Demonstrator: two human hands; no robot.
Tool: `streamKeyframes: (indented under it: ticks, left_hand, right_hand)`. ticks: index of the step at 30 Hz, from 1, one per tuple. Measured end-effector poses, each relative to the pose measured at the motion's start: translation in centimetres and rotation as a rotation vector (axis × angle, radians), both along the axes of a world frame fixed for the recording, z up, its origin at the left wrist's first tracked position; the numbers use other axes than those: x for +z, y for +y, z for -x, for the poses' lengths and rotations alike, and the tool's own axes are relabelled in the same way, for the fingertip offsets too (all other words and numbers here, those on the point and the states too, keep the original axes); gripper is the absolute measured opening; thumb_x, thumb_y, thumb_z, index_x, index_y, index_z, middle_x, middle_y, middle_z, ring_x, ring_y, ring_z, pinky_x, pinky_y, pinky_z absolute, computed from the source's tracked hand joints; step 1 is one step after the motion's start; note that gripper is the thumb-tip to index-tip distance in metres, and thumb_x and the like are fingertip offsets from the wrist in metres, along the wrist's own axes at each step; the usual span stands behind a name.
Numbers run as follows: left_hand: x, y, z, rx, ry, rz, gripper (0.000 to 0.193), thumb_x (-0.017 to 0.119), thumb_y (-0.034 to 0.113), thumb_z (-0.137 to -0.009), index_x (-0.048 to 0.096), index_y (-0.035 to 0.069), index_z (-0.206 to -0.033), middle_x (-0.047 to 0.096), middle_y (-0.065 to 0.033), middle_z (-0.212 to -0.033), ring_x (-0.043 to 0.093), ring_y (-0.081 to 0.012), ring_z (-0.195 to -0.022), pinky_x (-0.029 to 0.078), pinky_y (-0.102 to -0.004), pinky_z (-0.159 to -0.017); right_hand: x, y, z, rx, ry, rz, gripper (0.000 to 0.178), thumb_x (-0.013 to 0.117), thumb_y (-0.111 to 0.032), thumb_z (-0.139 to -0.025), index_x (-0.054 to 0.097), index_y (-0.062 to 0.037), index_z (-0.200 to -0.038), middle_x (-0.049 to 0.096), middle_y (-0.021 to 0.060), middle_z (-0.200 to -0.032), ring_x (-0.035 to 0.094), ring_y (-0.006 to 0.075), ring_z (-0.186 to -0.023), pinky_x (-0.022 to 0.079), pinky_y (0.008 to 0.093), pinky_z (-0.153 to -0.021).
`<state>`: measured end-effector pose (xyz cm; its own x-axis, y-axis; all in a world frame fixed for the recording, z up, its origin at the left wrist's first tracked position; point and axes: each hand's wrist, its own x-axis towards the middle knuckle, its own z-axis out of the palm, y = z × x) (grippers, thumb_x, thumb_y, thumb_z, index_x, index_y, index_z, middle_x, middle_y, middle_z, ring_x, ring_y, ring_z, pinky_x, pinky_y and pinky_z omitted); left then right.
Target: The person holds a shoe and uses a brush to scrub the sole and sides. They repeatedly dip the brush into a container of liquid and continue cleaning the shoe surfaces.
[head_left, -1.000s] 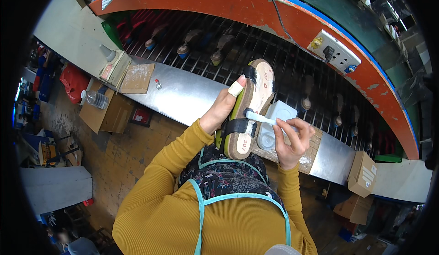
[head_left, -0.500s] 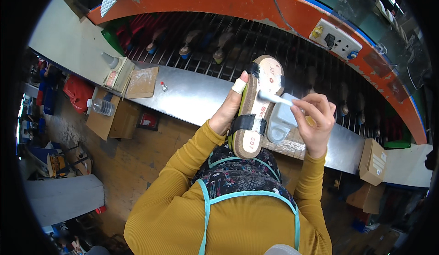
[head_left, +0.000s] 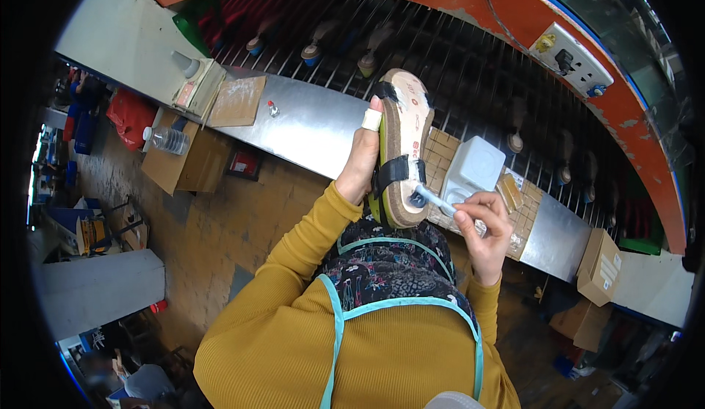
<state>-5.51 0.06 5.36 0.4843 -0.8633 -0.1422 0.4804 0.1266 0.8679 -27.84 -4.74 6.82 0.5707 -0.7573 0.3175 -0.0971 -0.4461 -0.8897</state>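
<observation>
A sandal (head_left: 404, 137) with its underside up is gripped along its left edge by my left hand (head_left: 362, 156), whose thumb has a white wrap. Black straps fold over the cork sole near both ends, and a yellow-green last shows at the side. My right hand (head_left: 486, 231) pinches the pale handle of a brush (head_left: 432, 197). The dark bristles touch the end of the sole nearest me. Beyond that hand, a whitish plastic container (head_left: 476, 165) stands on a tiled brown board (head_left: 440, 148).
Metal rods of a conveyor (head_left: 470, 78) carry several shoes on lasts behind the metal ledge (head_left: 308, 119). An orange beam holds a power strip (head_left: 569, 60). A wooden board (head_left: 239, 100) lies at left, a cardboard box (head_left: 598, 266) at right, and a plastic bottle (head_left: 167, 141) far left.
The brush has moved from the middle of the sole to the end nearest me. My view has shifted, and more of the container and tiled board shows.
</observation>
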Motion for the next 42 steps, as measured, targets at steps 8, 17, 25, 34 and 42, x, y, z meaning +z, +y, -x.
streamKeyframes:
  ticks: [8,17,25,34,42]
  left_hand:
    - [-0.7,0.1,-0.6,0.029,-0.131,0.008,0.079,0.034,0.067,-0.095,0.050,-0.001,-0.130,0.065,-0.0122,-0.112,0.066,-0.0146,-0.094,0.056,-0.0273,-0.081]
    - [-0.8,-0.3,-0.4,0.117,-0.157,0.039,0.075,0.041,0.063,-0.095,0.058,-0.006,-0.118,0.068,-0.0133,-0.101,0.067,-0.0145,-0.087,0.055,-0.0253,-0.076]
    - [-0.9,-0.8,-0.6,0.080,-0.190,0.008,0.079,0.036,0.068,-0.095,0.054,-0.003,-0.126,0.066,-0.0122,-0.107,0.065,-0.0140,-0.091,0.054,-0.0268,-0.078]
    - [-0.3,-2.1,-1.0,0.138,-0.132,0.041,0.074,0.044,0.064,-0.094,0.060,-0.006,-0.115,0.068,-0.0118,-0.100,0.066,-0.0137,-0.086,0.053,-0.0257,-0.077]
    - [0.0,-2.4,-1.5,0.271,-0.215,0.137,0.069,0.049,0.060,-0.094,0.063,-0.006,-0.107,0.067,-0.0087,-0.097,0.062,-0.0116,-0.085,0.050,-0.0243,-0.076]
  right_hand:
    - [-1.1,1.8,-1.3,-0.242,0.092,0.122,0.015,0.079,-0.010,-0.076,0.076,-0.0061,-0.090,0.061,0.0030,-0.090,0.053,0.0095,-0.064,0.036,0.0267,-0.071]
    - [-0.9,0.6,-2.7,-0.310,0.160,0.478,0.019,0.081,-0.011,-0.073,0.077,-0.0107,-0.091,0.062,0.0026,-0.091,0.053,0.0126,-0.070,0.030,0.0291,-0.079]
    - [-1.0,-0.8,-3.0,-0.272,0.087,0.399,0.021,0.082,-0.012,-0.071,0.077,-0.0108,-0.091,0.062,0.0031,-0.090,0.052,0.0134,-0.076,0.032,0.0304,-0.077]
    - [-1.5,-1.1,-1.4,-0.227,0.009,0.219,0.018,0.081,-0.012,-0.073,0.076,-0.0088,-0.090,0.061,0.0024,-0.088,0.054,0.0117,-0.068,0.032,0.0291,-0.077]
    - [-0.5,0.3,-0.3,-0.234,0.098,0.138,0.016,0.079,-0.010,-0.076,0.076,-0.0066,-0.091,0.061,0.0023,-0.087,0.055,0.0105,-0.067,0.032,0.0279,-0.077]
